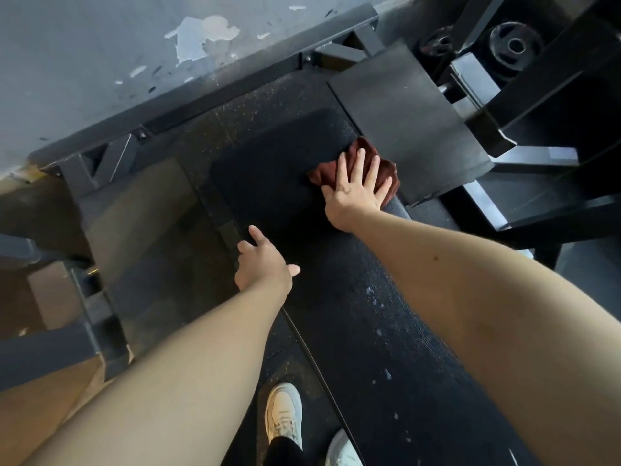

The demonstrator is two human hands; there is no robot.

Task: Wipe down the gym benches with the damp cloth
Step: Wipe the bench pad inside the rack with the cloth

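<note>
R hand [354, 193] flat, fingers spread straight, pressing the reddish-brown cloth [339, 166] onto far R edge of the black bench pad [268, 169]; cloth bunched under the fingers. L hand [263, 262] on pad's L edge, well apart from cloth, fingers loosely extended, holds nothing. Water droplets [376, 297] on pad nearer the body.
</note>
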